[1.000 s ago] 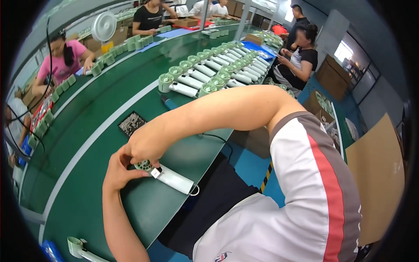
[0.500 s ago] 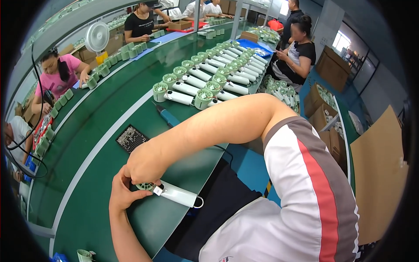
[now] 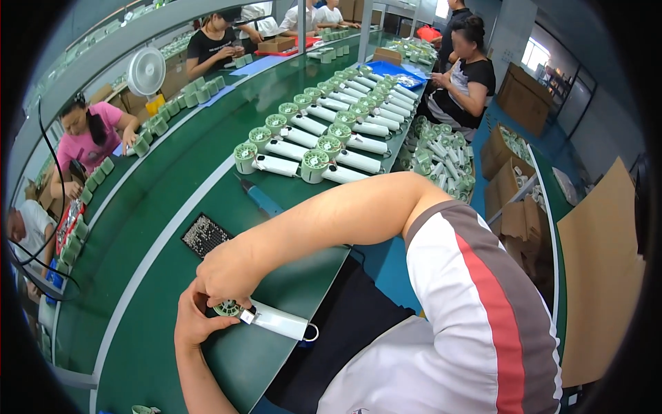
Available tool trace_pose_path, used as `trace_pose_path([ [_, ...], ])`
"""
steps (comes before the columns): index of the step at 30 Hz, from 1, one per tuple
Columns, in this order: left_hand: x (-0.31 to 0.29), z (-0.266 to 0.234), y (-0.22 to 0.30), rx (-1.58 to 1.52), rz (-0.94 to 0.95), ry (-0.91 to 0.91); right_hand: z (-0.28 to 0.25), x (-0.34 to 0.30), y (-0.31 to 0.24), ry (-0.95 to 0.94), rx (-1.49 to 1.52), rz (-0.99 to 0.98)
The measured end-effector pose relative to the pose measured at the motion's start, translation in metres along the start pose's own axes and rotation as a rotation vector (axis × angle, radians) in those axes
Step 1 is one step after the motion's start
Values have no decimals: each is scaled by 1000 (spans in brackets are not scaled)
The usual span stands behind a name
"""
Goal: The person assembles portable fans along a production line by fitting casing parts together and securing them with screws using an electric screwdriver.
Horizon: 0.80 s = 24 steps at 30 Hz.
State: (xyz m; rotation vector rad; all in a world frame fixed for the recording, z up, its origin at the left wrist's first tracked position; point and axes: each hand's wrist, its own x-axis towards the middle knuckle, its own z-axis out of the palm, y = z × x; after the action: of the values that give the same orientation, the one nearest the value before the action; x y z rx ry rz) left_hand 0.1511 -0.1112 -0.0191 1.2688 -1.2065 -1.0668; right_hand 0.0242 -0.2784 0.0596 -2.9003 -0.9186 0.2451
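A handheld fan body with a white handle [image 3: 279,322] and a round, pale green head [image 3: 225,309] lies on the green tabletop, a loop at the handle's end. My left hand [image 3: 195,321] is closed around the head's left side, its thumb reaching toward a small white piece [image 3: 247,317] where head and handle meet. From above, my right hand [image 3: 233,274] bends over the head, fingers curled down onto it. The right hand covers much of the head and its own fingertips, so any small thing between them is hidden.
A black tray of screws [image 3: 205,234] sits beyond my hands, with a teal electric screwdriver [image 3: 261,199] beside it. Rows of similar fan bodies [image 3: 303,148] fill the table farther off. Co-workers sit across and at the far right. Cardboard boxes [image 3: 520,207] stand at right.
The whole view has shifted slightly. Both hands stay on the fan body in nearly the same pose, and across the table a co-worker's hands have moved.
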Motion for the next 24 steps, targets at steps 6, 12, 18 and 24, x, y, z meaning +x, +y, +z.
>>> trace_pose_path([
  [6,0,-2,-1,33,9,-16,28,-22,22,310,188,-119],
  [12,-2,0,4,64,21,43,18,-120,91,539,-485,192],
  [18,1,1,1,40,-3,22,62,-135,132,358,-668,72],
  [24,1,1,0,62,-11,36,69,-131,143,143,-634,34],
])
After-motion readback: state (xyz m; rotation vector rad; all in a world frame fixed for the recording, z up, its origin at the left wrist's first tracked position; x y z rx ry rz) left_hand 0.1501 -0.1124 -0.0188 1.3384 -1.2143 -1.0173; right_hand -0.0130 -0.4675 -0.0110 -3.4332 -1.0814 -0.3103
